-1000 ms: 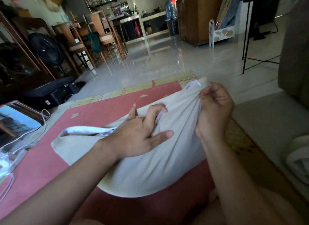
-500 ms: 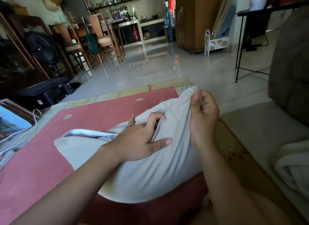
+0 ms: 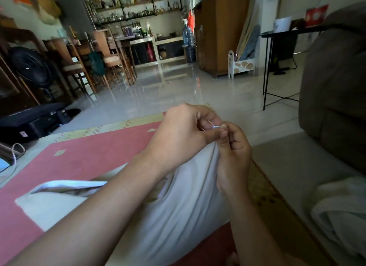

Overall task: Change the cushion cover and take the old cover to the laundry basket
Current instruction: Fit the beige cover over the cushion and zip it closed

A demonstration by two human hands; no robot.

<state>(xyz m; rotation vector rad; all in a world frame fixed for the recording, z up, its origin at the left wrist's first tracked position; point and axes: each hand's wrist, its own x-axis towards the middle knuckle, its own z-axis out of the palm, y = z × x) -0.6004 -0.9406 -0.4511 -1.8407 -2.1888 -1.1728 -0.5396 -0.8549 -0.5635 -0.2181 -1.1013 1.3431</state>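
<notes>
A cushion in a pale grey-white cover [image 3: 178, 216] lies on the red rug in front of me. The cover's open edge [image 3: 65, 186] gapes at the left. At the cushion's far right corner my left hand [image 3: 178, 135] and my right hand [image 3: 233, 153] meet. My left hand grips the corner fabric with curled fingers. My right hand pinches a small white zipper pull [image 3: 215, 126] at that corner. A second pale cloth [image 3: 340, 212] lies crumpled at the right, on the floor beside the sofa.
A red rug with a yellow border [image 3: 89, 155] covers the floor under the cushion. A grey sofa [image 3: 336, 91] stands at the right. A black printer [image 3: 33, 121] and cables sit at the left. Shiny tile floor [image 3: 178, 87] leads to chairs and shelves beyond.
My left hand has lifted off the cushion's middle and moved right to the far corner, joining my right hand. The camera has tilted up slightly.
</notes>
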